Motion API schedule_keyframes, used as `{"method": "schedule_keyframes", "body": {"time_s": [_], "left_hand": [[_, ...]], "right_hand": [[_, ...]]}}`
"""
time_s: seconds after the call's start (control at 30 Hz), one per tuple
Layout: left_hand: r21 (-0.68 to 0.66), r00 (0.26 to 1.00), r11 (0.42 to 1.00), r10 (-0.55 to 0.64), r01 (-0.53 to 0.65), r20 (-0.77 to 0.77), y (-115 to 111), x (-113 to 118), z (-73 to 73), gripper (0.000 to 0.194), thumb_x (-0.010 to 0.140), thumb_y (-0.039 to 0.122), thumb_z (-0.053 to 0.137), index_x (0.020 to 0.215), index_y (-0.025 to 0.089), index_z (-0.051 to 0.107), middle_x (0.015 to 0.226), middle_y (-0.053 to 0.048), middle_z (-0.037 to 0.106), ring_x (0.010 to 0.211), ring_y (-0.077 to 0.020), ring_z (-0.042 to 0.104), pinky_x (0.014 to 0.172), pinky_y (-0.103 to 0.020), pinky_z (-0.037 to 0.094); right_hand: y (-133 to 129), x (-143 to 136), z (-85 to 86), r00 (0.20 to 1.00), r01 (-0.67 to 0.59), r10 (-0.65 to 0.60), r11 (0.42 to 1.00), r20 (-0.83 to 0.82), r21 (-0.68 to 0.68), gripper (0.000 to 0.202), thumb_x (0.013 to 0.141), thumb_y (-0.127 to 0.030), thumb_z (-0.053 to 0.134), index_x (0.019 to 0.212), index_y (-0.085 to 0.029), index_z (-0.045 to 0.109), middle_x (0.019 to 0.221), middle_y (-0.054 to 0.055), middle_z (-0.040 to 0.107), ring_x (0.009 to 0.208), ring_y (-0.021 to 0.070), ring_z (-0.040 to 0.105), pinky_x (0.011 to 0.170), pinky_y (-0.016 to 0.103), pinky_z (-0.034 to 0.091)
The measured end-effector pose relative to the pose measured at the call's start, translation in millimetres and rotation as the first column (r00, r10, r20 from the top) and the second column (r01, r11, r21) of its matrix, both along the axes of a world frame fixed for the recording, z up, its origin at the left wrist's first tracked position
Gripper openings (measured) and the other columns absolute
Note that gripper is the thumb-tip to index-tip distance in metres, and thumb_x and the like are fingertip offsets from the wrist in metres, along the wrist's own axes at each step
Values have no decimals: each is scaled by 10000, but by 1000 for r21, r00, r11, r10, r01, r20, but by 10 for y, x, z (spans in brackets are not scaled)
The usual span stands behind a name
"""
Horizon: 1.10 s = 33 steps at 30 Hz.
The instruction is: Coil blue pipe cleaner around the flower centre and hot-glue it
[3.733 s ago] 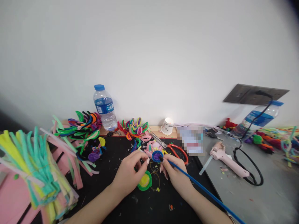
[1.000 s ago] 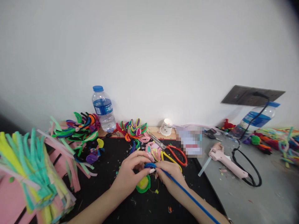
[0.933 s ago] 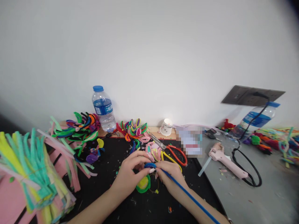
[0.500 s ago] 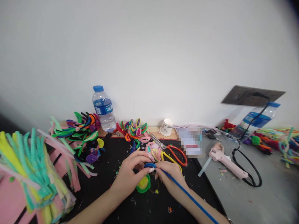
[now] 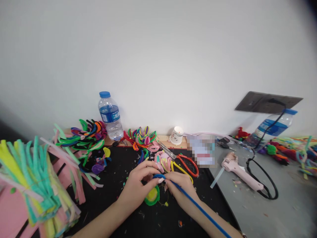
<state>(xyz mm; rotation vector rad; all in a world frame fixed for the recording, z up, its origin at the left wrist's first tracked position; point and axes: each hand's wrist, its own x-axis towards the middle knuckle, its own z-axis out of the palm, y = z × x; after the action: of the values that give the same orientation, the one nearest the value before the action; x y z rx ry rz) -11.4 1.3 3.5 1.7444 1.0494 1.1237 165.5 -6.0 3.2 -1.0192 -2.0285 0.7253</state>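
A long blue pipe cleaner (image 5: pixel 195 202) runs from between my two hands back over my right forearm. Its far end bends in a small curl, which my left hand (image 5: pixel 138 181) pinches between thumb and fingers. My right hand (image 5: pixel 182 185) grips the same pipe cleaner just beside it, with the fingertips of both hands nearly meeting. Below my left thumb lies a round coiled piece, yellow inside a green rim (image 5: pixel 152 195). Scissors with red handles (image 5: pixel 188 165) rest just beyond my right hand, near a yellow pipe cleaner and pink loops (image 5: pixel 163 159).
Pipe cleaner bundles (image 5: pixel 42 185) fill the left side. Coloured loops (image 5: pixel 142 137), a water bottle (image 5: pixel 110 115) and a paper cup (image 5: pixel 176 135) stand along the wall. At right lie a pink glue gun (image 5: pixel 241 172) with a black cord and another bottle (image 5: pixel 274 125).
Both hands hold nearly the same position. The curl of blue pipe cleaner between the fingertips has shifted very slightly.
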Motion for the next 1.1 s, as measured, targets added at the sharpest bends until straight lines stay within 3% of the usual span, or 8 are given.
{"method": "schedule_keyframes", "body": {"time_s": [1.1], "left_hand": [[59,999,998,17,-15,-44,-19,-12,10,85,773,170,613,816,189,683,954,-58,629,750,-151,607,562,-217,482]], "right_hand": [[11,3,-11,1000,10,-11,1000,24,22,278,893,-186,436,660,-161,587,581,3,564,547,110,530,560,195,421]]}}
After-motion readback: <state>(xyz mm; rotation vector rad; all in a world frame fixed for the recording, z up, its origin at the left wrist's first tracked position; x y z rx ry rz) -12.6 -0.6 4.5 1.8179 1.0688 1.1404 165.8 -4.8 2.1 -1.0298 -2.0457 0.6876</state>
